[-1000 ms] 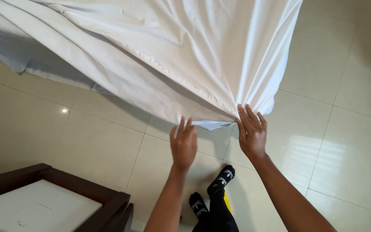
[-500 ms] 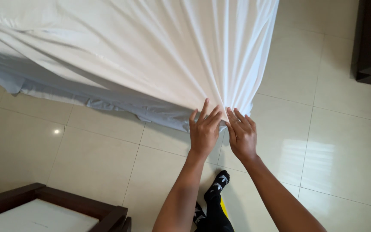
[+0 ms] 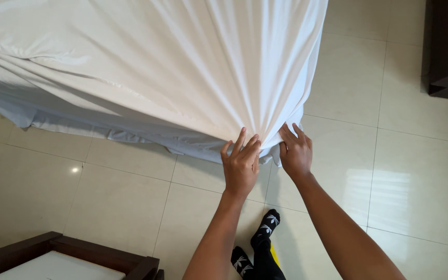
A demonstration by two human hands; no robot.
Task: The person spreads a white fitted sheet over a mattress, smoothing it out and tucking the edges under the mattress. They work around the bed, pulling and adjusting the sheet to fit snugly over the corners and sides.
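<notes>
The left hand [image 3: 241,167] and the right hand [image 3: 295,151] sat side by side on the gathered corner of a large white cotton bedsheet [image 3: 172,67], fingers closed into the bunched folds. The sheet fanned up and away from the fingertips. Below the wrists lay glossy cream floor tiles [image 3: 421,186] and black patterned socks [image 3: 265,223].

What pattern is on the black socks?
The black socks have small white leaf shapes, seen in the head view.
</notes>
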